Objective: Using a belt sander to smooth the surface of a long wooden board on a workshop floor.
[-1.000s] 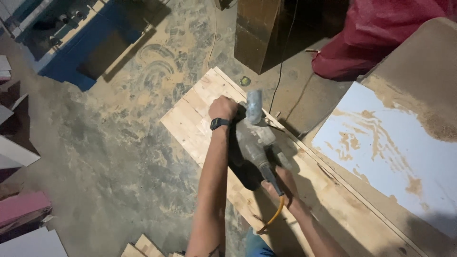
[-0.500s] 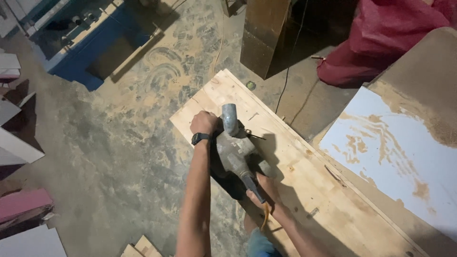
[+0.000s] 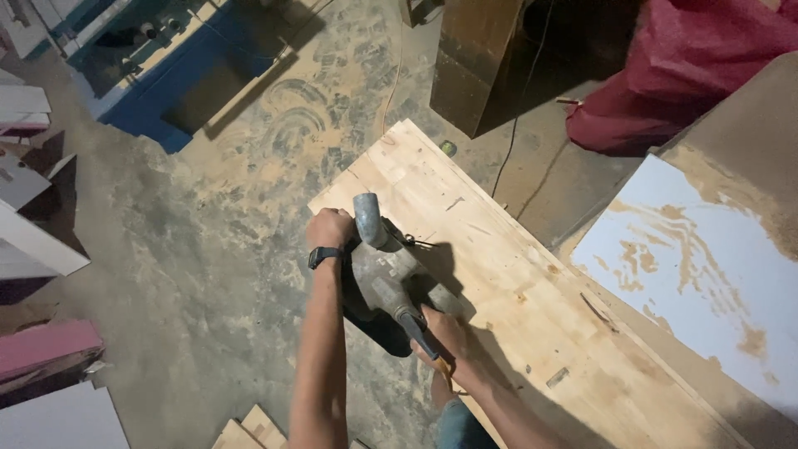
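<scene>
Seen from above, looking down at two bare arms over a workshop floor. Both hands wrapped on a grey power sander (image 3: 384, 278). Left hand (image 3: 329, 228), with a dark watch (image 3: 324, 257) at the wrist, closed around the front knob at the tool's far end. Right hand (image 3: 445, 331) closed around the rear handle at the near end, close to the body.

Sander resting on a long pale wood board (image 3: 515, 274), at the board's left edge, roughly a third of the way along from its far corner. Tool's long axis running near to far, tilted slightly leftward, close to the line of the board's edge. Curved dust spout (image 3: 370, 218) sticking up at the far end, just beside the left hand. Most of the board lying to the right and toward the near right; only a short stretch beyond the left hand before the far corner. Left hand therefore nearer that far end, right hand nearer the long run.

Board flat on a dusty concrete floor (image 3: 208, 274). White sheet (image 3: 706, 283) smeared with sawdust just beside the board on the right. Dark cabinet (image 3: 478, 66) and red cloth (image 3: 690, 75) further off. Thin cable (image 3: 519, 133) trailing over the floor beyond the board.
</scene>
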